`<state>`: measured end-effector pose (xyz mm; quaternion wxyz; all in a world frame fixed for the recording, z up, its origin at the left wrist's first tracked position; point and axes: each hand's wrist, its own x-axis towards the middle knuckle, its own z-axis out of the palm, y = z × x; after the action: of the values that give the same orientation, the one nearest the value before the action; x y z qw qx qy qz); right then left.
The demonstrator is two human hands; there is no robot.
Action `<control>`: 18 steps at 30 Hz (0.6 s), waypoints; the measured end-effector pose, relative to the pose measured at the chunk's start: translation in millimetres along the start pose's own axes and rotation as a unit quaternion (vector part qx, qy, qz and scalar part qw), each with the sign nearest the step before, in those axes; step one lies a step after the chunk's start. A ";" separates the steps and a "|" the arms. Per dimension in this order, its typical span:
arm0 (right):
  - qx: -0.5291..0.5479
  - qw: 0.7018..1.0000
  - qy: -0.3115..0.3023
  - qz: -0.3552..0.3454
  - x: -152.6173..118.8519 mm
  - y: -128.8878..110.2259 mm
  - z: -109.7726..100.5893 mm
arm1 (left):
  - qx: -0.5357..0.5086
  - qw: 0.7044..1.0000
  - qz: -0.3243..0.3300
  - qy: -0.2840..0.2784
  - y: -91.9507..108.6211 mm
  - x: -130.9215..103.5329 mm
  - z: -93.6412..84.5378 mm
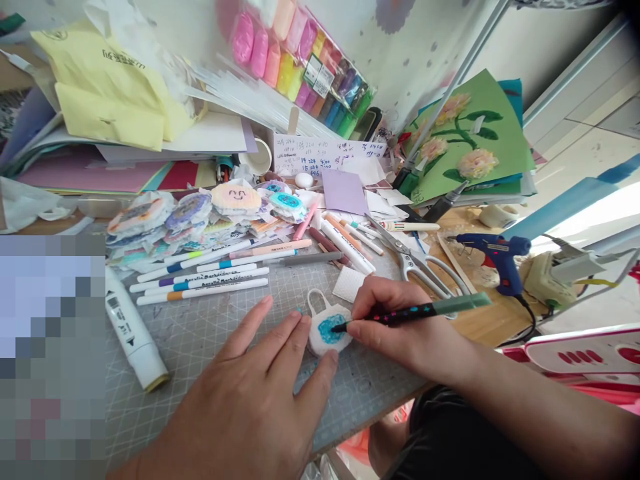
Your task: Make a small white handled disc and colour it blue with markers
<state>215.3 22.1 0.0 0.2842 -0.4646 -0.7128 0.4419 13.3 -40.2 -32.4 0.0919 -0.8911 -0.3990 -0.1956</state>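
Note:
A small white bag-shaped piece with a looped handle lies on the grey cutting mat, a blue scribbled patch at its middle. My left hand rests flat with fingers spread, its fingertips and thumb touching the piece's left and lower edges. My right hand is closed around a black pen with coloured dots and a green end. The pen's dark tip meets the blue patch. Just behind my right hand lies a folded white tissue.
Several acrylic markers lie behind my hands, with a thick white marker at left. Stacks of coloured paper pieces stand further back. Scissors and a blue glue gun are at right. A clay pack leans behind.

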 end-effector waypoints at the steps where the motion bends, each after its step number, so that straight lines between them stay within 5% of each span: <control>1: -0.001 1.000 -0.002 -0.001 -0.4 0.2 -0.3 | 0.002 1.000 -0.003 -0.004 0.4 0.3 -0.4; 18: -0.011 1.000 -0.002 0.005 -3.0 4.2 -5.7 | 0.004 1.000 0.011 0.009 0.4 -0.5 3.0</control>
<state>222.9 22.2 -1.2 0.2756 -0.4707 -0.7160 0.4358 14.2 -39.9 -35.3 0.1010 -0.8933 -0.3892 -0.2009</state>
